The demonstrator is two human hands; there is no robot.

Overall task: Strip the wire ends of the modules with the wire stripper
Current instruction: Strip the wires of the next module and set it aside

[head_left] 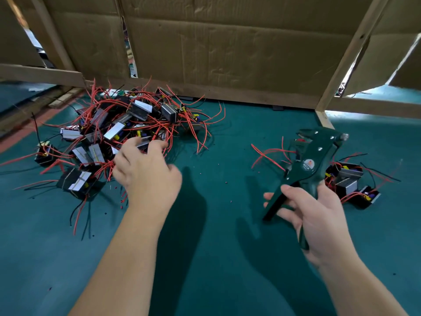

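Note:
A tangled pile of black modules (118, 131) with silver plates and red and black wires lies at the left on the green mat. My left hand (145, 169) reaches into its near edge, fingers curled around a silver-faced module (142, 144); the hand is blurred. My right hand (312, 215) grips the dark green wire stripper (312, 160) by its handles, jaws pointing up and away. A small group of modules (350, 181) with red wires lies on the mat just right of the stripper.
A green mat (218, 224) covers the table. Cardboard panels (227, 49) on wooden slats wall the back. A wooden post (325, 117) stands behind the stripper. Small bits of red insulation (231, 201) dot the mat.

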